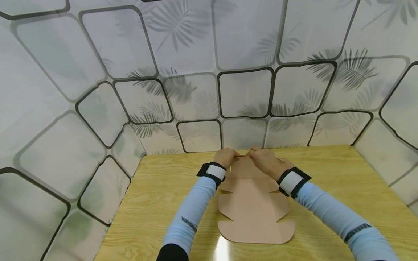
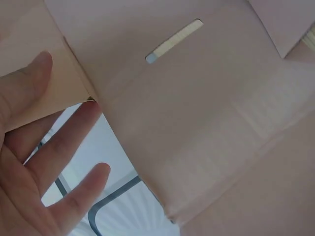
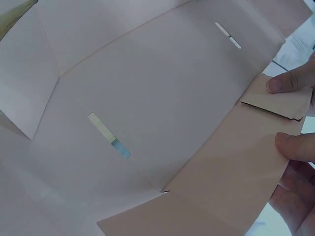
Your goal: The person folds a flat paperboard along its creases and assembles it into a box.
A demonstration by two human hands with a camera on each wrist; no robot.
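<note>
A flat, unfolded brown cardboard box [image 1: 253, 206] with side flaps lies on the table, its far end under both hands. My left hand [image 1: 226, 157] pinches the upturned far panel [image 2: 24, 103], thumb [image 2: 39, 73] on its face and some fingers behind; two other fingers are spread. Close beside it, my right hand [image 1: 266, 161] grips the same far edge, thumb [image 3: 295, 145] on the panel [image 3: 221, 157] and fingers behind. A small folded tab [image 3: 275, 101] sits at this edge. Two narrow slots show in the cardboard, one being the nearer slot [image 3: 109, 135].
The wooden table [image 1: 163, 195] extends to both sides of the cardboard. Behind it hangs a pale curtain-like backdrop [image 1: 196, 94] with leaf prints and dark rounded outlines, which continues along the left and right sides.
</note>
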